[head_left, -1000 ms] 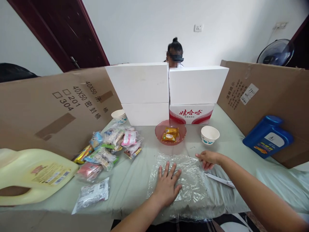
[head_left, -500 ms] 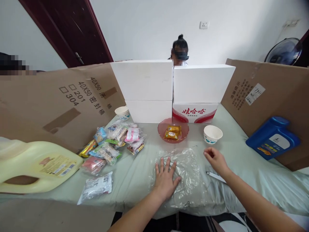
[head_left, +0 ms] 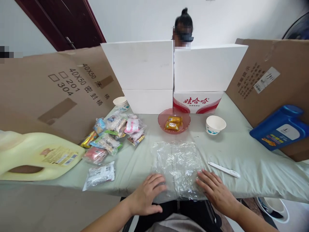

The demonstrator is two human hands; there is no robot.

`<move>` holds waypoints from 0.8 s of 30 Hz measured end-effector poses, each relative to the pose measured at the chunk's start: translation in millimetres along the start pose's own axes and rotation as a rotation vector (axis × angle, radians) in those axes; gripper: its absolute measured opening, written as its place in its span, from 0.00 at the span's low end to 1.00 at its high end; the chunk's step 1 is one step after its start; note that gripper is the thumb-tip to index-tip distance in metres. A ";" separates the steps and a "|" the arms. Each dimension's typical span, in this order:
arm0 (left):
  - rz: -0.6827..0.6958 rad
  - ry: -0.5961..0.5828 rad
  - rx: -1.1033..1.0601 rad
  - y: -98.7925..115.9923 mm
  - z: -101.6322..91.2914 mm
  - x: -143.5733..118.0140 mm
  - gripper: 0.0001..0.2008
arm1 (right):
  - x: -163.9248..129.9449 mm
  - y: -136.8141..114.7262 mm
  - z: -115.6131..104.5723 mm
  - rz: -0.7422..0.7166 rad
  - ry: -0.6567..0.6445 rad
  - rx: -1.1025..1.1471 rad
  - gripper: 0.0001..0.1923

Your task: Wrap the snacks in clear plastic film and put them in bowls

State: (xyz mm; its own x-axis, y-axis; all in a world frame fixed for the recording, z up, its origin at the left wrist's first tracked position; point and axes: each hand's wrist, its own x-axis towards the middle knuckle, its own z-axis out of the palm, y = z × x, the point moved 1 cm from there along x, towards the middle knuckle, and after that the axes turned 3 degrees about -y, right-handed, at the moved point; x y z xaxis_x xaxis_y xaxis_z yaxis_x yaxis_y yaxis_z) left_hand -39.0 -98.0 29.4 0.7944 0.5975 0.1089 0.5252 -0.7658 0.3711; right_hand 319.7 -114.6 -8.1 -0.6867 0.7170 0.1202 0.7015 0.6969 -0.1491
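Note:
A clear plastic bag (head_left: 177,164) lies flat and wrinkled on the cloth-covered table, reaching to its front edge. My left hand (head_left: 149,193) rests at the bag's lower left corner, fingers stretched out and thumb apart. On the lower right side of the bag, my right hand (head_left: 216,190) lies with spread fingers. Neither hand grips anything. Just beyond the right hand is a slim white tool (head_left: 224,169), perhaps a cutter. Behind the bag stands a pink glass bowl (head_left: 162,126) with two yellow-wrapped snacks (head_left: 173,125) in it.
Several packaged snacks (head_left: 113,132) are heaped at left, beside a yellow jug (head_left: 58,151). Paper bowls stand at back left (head_left: 121,103) and right (head_left: 215,125). White boxes (head_left: 145,74) and cardboard panels (head_left: 263,74) wall the table. A blue bottle (head_left: 281,127) leans right. A person (head_left: 183,27) is behind.
My left hand has drawn back from the bag's middle to its lower left corner. My right hand has come down onto its right side, uncovering the white tool. The view has tilted down.

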 end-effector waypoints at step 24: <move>-0.916 0.288 -0.139 -61.8 -25.4 50.1 0.11 | 78.7 10.8 -0.5 0.809 0.261 0.540 0.20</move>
State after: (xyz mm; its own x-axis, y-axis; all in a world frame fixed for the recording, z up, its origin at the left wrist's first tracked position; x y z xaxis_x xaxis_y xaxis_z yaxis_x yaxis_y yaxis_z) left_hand -39.4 -14.6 35.4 -0.0191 0.9979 -0.0617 0.8479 0.0489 0.5280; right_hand 273.3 -50.6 0.2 0.0663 0.9977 -0.0123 0.7134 -0.0560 -0.6986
